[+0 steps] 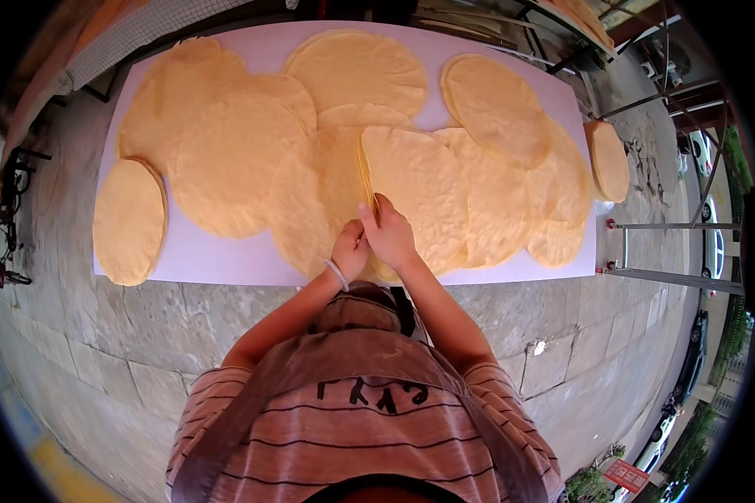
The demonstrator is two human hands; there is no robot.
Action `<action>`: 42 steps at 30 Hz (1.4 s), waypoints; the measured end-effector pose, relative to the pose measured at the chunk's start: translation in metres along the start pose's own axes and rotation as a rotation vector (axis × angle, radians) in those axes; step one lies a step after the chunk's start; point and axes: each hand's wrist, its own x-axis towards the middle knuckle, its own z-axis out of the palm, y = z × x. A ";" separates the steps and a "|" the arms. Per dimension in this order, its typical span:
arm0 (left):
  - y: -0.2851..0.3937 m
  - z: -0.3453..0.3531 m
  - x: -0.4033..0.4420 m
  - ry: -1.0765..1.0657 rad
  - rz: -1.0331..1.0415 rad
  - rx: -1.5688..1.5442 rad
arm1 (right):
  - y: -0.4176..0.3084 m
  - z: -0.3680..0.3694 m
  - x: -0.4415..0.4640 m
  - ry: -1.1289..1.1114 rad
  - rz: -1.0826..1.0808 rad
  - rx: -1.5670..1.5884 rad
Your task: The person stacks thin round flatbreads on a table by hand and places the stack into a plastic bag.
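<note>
A layered stack of thin, round, pale-yellow flatbreads (415, 176) lies before me, its left edge lifted so the separate layers show. My right hand (389, 233) is closed on that raised edge, thumb on the near side. Just left of it, and touching it, my left hand (351, 249) is closed with curled fingers, a pale band around the wrist. What its fingertips pinch is hidden. Beneath and left of both hands spreads another thin flatbread (298, 205), partly see-through. More overlapping flatbreads (499, 205) continue to the right of the stack.
The flatbreads lie on a pale lilac tabletop (218, 260). Piles (235, 159) overlap at left, with others at the back (356, 71) and back right (495, 105). One pile (130, 222) reaches the left front edge; another (610, 161) overhangs the right end. Metal bars (675, 226) stand at right.
</note>
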 end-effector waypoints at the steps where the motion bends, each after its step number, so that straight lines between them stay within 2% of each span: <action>1: -0.003 0.003 -0.001 -0.008 0.159 0.093 | -0.001 -0.003 0.000 -0.016 0.031 -0.070; 2: 0.011 0.003 -0.004 -0.077 0.106 0.070 | -0.002 -0.007 0.001 -0.032 0.061 -0.140; 4: 0.054 -0.003 -0.009 -0.212 0.010 0.026 | 0.034 -0.010 0.023 -0.051 0.021 -0.010; 6: 0.049 -0.009 -0.011 -0.174 -0.151 -0.300 | 0.031 -0.024 0.042 -0.046 0.002 0.182; 7: 0.046 -0.012 -0.011 -0.154 -0.233 -0.463 | 0.016 -0.038 0.048 -0.034 0.004 0.306; 8: 0.047 -0.016 -0.011 -0.051 -0.414 -0.508 | -0.003 -0.055 0.051 -0.023 0.006 0.431; 10: 0.048 -0.025 -0.011 0.164 -0.779 -0.585 | -0.035 -0.087 0.052 -0.035 -0.064 0.950; 13: 0.038 -0.064 -0.014 -0.543 -0.651 -1.660 | -0.074 -0.135 0.027 0.076 -0.174 1.084; 14: 0.054 -0.071 -0.011 -0.228 -0.593 -1.604 | -0.073 -0.142 0.020 0.120 -0.192 1.075; 16: 0.079 -0.100 -0.004 -0.105 -0.371 -1.563 | -0.061 -0.141 0.006 0.155 -0.165 1.067; 18: 0.068 -0.131 -0.001 0.062 -0.321 -1.431 | -0.018 -0.111 -0.004 0.124 -0.077 1.062; 21: 0.003 -0.163 -0.003 0.235 -0.427 -1.014 | 0.055 -0.041 -0.013 -0.003 0.249 1.099; 22: -0.023 -0.168 -0.013 0.245 -0.518 -0.999 | 0.079 -0.019 -0.016 -0.054 0.362 1.068; 24: -0.055 -0.171 -0.020 0.254 -0.682 -0.968 | 0.087 0.011 -0.019 0.024 0.478 0.957; 25: -0.060 -0.170 -0.023 0.256 -0.664 -1.002 | 0.093 0.022 -0.019 0.064 0.534 0.898; 26: -0.058 -0.169 -0.029 0.258 -0.648 -1.035 | 0.111 0.034 -0.016 -0.002 0.457 0.822; 29: -0.058 -0.158 -0.037 0.352 -0.621 -1.041 | 0.126 0.042 -0.003 -0.084 0.441 0.778; 35: -0.084 -0.153 -0.032 0.518 -0.638 -0.961 | 0.119 0.036 0.029 0.039 0.639 0.766; 38: -0.088 -0.151 -0.032 0.612 -0.646 -0.828 | 0.130 0.039 0.036 -0.112 0.577 0.571; 42: -0.076 -0.147 -0.028 0.732 -0.702 -0.663 | 0.133 0.041 0.036 0.013 0.529 0.471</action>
